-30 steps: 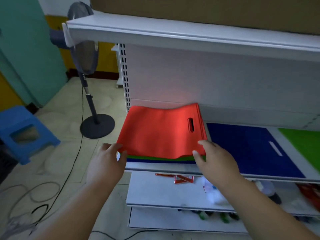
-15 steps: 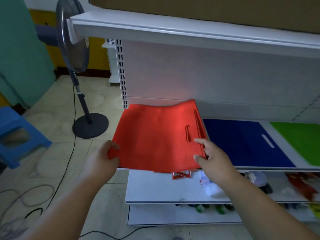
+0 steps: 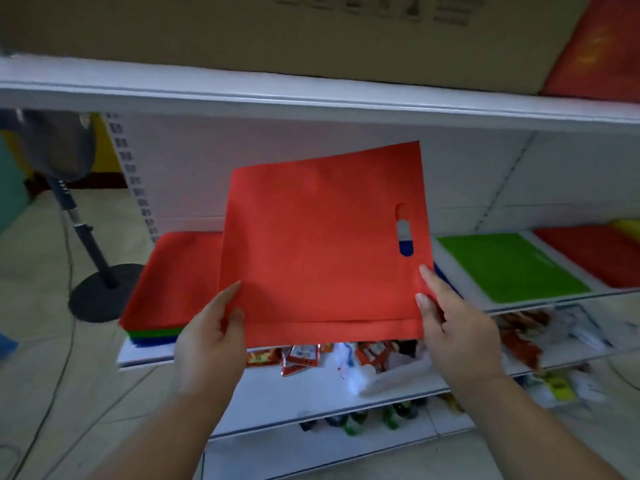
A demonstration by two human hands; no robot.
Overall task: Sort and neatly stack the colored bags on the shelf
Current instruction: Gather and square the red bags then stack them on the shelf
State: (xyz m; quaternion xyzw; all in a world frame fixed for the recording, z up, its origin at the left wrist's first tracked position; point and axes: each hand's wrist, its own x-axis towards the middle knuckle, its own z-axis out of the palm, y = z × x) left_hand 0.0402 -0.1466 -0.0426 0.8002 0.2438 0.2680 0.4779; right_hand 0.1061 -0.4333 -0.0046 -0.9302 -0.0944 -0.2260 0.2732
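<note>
I hold a flat red bag (image 3: 318, 244) up in front of the shelf, its cut-out handle on the right side. My left hand (image 3: 211, 337) pinches its lower left corner and my right hand (image 3: 450, 323) pinches its lower right corner. Behind it, at the left end of the white shelf (image 3: 145, 355), lies a mixed stack (image 3: 162, 299) with a red bag on top and green and blue edges beneath. A blue bag shows through the handle hole and beside my right hand. A green bag (image 3: 509, 268) and another red bag (image 3: 588, 254) lie further right.
A cardboard box (image 3: 277, 32) sits on the upper shelf, close above the raised bag. Lower shelves hold small packets (image 3: 301, 355) and bottles. A standing fan (image 3: 86, 258) and cables occupy the floor at left.
Both hands have lifted the top red bag off the left stack and moved it up and to the right. Another red bag now tops that stack. The view has swung right.
</note>
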